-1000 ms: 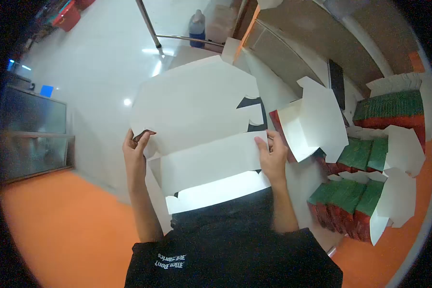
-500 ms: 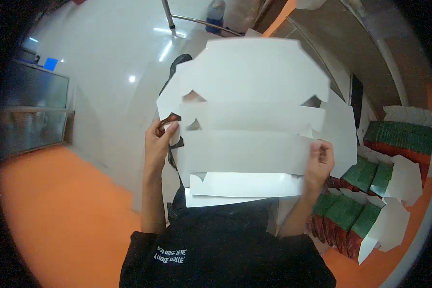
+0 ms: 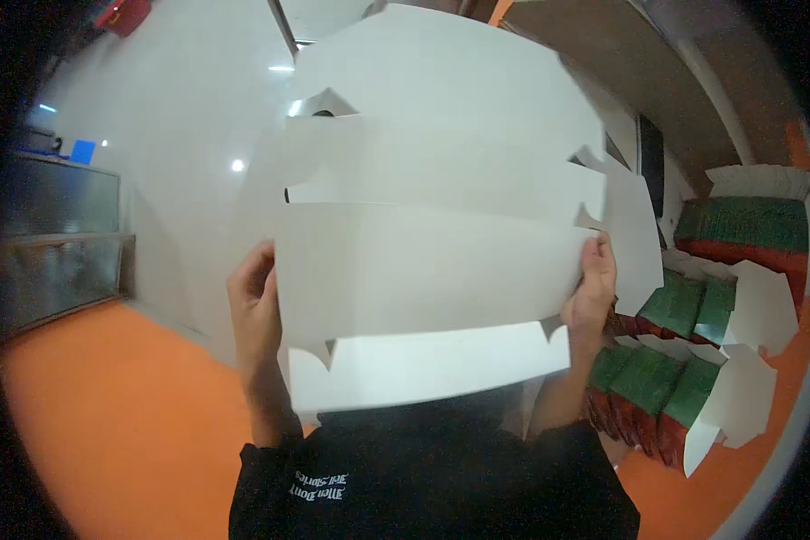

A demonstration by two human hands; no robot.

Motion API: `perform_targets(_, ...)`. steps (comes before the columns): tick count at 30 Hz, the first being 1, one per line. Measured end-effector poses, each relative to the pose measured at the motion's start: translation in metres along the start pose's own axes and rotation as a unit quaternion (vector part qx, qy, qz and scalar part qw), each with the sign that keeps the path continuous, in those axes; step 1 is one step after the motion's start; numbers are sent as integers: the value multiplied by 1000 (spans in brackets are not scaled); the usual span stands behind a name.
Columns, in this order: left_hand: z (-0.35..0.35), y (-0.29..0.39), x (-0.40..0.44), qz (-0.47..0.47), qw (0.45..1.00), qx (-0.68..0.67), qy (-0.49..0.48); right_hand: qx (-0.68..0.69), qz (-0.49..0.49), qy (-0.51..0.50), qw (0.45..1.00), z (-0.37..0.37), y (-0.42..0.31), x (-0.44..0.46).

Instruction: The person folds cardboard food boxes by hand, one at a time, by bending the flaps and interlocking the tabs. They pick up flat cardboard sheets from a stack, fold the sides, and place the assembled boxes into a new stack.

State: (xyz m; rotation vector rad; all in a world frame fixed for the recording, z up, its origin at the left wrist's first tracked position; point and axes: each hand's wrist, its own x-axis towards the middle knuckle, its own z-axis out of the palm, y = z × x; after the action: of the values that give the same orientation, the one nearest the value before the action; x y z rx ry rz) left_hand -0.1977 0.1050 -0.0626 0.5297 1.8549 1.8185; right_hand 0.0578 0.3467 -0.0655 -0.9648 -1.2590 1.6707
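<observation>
A white cardboard box blank point(image 3: 441, 270) with die-cut notches, crease lines and flaps spreads out in front of my chest. At its left edge is my left hand point(image 3: 256, 301), thumb along the edge and fingertips partly hidden behind the card. My right hand point(image 3: 592, 286) grips the right edge, its thumb up beside a notch. The near flap point(image 3: 432, 364) bends along its crease and looks brighter than the rest. Behind the right edge another white card sheet point(image 3: 637, 238) shows in part.
Bundles of folded green and red cartons point(image 3: 652, 387) stand at the right, with more stacked cartons point(image 3: 742, 225) further back. A glass-panelled cabinet point(image 3: 67, 198) is at the left, beyond the orange floor point(image 3: 126, 405). A metal leg point(image 3: 282, 27) rises at the top.
The blank has come nearer and fills more of the view, its left side shifted left. My left hand has moved left and down; my right hand has risen slightly along the right edge.
</observation>
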Motion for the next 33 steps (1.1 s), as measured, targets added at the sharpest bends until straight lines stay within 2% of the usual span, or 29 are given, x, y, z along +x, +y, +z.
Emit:
perform_targets(3,-15,10,-16,-170,976,-138,3,-70,21,-39,997,24,7,-2)
perform_targets(5,-16,7,-17,-217,957,-193,3,-91,-5,-50,995,41,12,-4)
perform_targets(8,-16,0,-16,-215,953,-208,-45,-116,-47,-45,991,53,20,-5)
perform_targets(11,-17,-16,-15,-176,959,-167,-144,-67,50,-33,996,44,22,-7)
perform_targets(13,-9,-21,-16,-140,967,-93,-189,-95,98,-44,990,41,25,-10)
perform_targets(14,-2,-22,-17,-134,970,-53,-194,-78,66,-93,990,42,27,-13)
perform_targets(17,47,13,-12,-198,976,68,-57,76,111,-237,962,38,32,-16)
perform_targets(18,49,16,-9,-232,968,74,-64,182,207,-337,900,29,28,-13)
perform_targets(19,49,15,-6,-219,970,83,-73,185,231,-315,902,31,29,-17)
perform_targets(21,47,9,-1,-193,972,100,-91,31,132,-302,944,41,30,-24)
perform_targets(22,47,8,-2,-184,975,90,-90,-28,136,-280,950,43,33,-26)
perform_targets(23,47,9,-1,-165,969,139,-117,-86,140,-258,952,45,37,-25)
perform_targets(24,48,10,0,-145,961,187,-143,-145,142,-234,951,46,39,-24)
perform_targets(25,47,12,1,-125,949,234,-170,-224,98,-222,944,47,38,-22)
perform_targets(26,45,21,6,-148,923,280,-217,-302,54,-208,929,47,37,-19)
perform_targets(27,42,23,4,-91,921,332,-182,-376,7,-193,906,48,37,-15)
perform_targets(29,37,24,-4,26,897,427,-108,-350,-46,-168,920,51,37,-11)
perform_targets(30,46,32,-9,86,884,459,-19,-354,-61,-174,917,52,32,-10)
perform_targets(33,90,34,-22,49,941,328,-73,-336,-63,-196,919,57,24,-8)
